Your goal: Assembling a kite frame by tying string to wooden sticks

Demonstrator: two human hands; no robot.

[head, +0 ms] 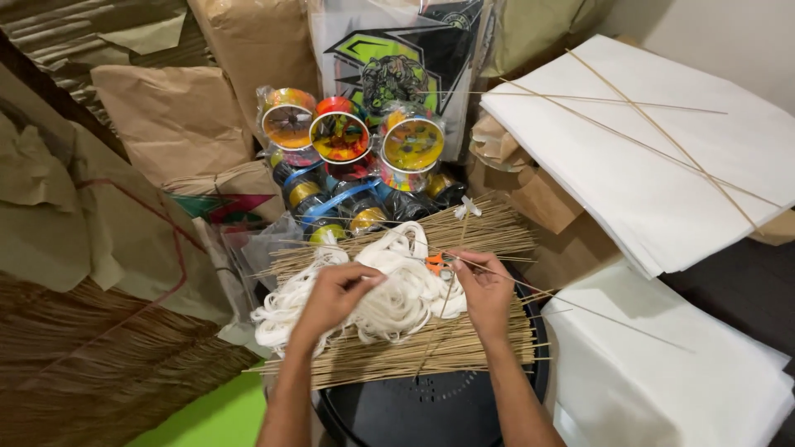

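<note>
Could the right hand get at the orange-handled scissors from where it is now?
Probably yes: the right hand sits beside the scissors, which lie half tucked against the white cord bundle, with only a thin stick crossing nearby.

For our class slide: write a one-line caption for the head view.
Left hand and right hand work thin sticks over white cord.

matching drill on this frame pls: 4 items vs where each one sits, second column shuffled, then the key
Items
1. heap of white cotton string
2. flat bundle of thin tan bamboo sticks
3. shiny multicoloured round spools in clear wrap
4. stack of white tissue paper sheets crossed by loose sticks

Places
A. upper right
B. on the round black stool, under the string
C. top centre, behind the sticks
D. on the sticks, under the left hand and beside the right hand

Pairs: 1-D, 2-B, 3-C, 4-A
</note>
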